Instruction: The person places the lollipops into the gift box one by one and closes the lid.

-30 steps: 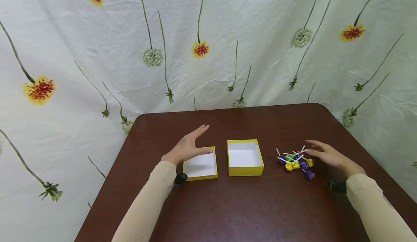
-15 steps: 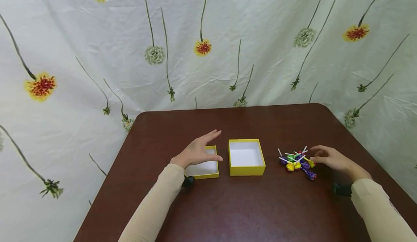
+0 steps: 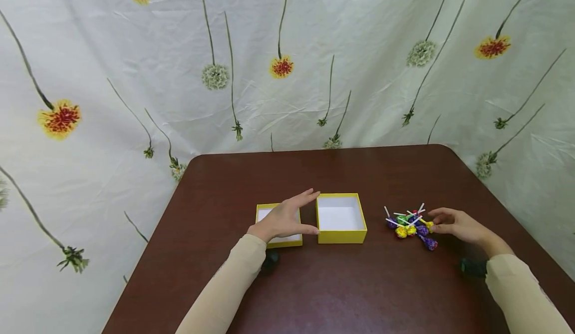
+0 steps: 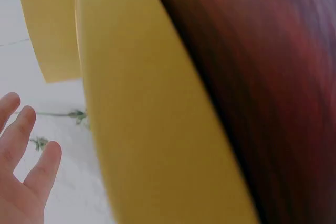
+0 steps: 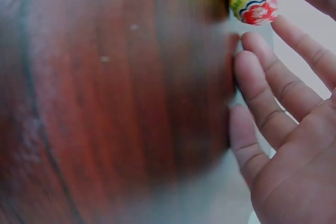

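In the head view, my left hand (image 3: 285, 220) spreads over the shallow yellow box lid (image 3: 284, 243), hiding part of it. Its straight fingers and thumb reach the left side of the yellow box (image 3: 342, 237), which is white inside and stands with its top uncovered. Whether they touch it I cannot tell. Several lollipops in bright wrappers lie in a pile on the right, among them a purple one (image 3: 429, 243). At the pile's right edge is my right hand (image 3: 458, 226), fingers gently bent. A yellow-and-red lollipop (image 5: 254, 1) sits by its thumb and index fingertip.
The dark reddish-brown table (image 3: 350, 284) has a rounded far edge. Behind it hangs a white cloth (image 3: 251, 99) printed with flowers. Black bands are partly visible at both wrists.
My left hand has moved right, from over the lid to the yellow box's left side. My right hand's fingertips have come down lower beside the lollipop pile. Box and lid stay in place.
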Tool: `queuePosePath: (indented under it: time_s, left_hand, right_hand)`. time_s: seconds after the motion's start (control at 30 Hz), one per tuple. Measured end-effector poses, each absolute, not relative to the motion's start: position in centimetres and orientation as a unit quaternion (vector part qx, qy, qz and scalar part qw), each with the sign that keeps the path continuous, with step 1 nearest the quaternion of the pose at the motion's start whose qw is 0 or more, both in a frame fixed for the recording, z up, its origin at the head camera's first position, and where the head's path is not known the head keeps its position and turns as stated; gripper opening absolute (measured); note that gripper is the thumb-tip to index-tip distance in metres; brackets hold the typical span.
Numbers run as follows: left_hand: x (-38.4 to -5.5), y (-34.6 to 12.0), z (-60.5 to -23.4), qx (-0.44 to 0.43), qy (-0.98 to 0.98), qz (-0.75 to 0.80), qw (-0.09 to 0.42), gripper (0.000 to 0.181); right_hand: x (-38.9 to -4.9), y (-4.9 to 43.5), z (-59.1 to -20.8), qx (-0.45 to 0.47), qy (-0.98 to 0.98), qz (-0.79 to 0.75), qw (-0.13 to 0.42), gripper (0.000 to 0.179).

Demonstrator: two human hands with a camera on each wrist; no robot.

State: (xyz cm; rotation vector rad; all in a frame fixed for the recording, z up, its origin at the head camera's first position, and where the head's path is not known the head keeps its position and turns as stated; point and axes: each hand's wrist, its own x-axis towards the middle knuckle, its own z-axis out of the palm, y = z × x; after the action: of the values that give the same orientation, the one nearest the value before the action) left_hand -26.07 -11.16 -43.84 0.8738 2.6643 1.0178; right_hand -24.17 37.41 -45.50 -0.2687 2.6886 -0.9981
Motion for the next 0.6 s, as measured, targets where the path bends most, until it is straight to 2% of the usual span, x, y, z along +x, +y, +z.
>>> queuePosePath:
  time_s: [0.27,0.6]
  left_hand:
    - [-25.8,-10.3,-44.4,0.296,0.888,0.338,0.095,0.092]
    - [-26.4,-10.0,-44.2,0.292,0.887,0.338,0.121,0.077]
  right_hand:
    - [-24.0,37.6,-46.2,-0.062,0.915,-0.376,0.136,0.049]
    - [-23.8,37.3,-46.6,-0.036,0.913,-0.384,0.130,0.048]
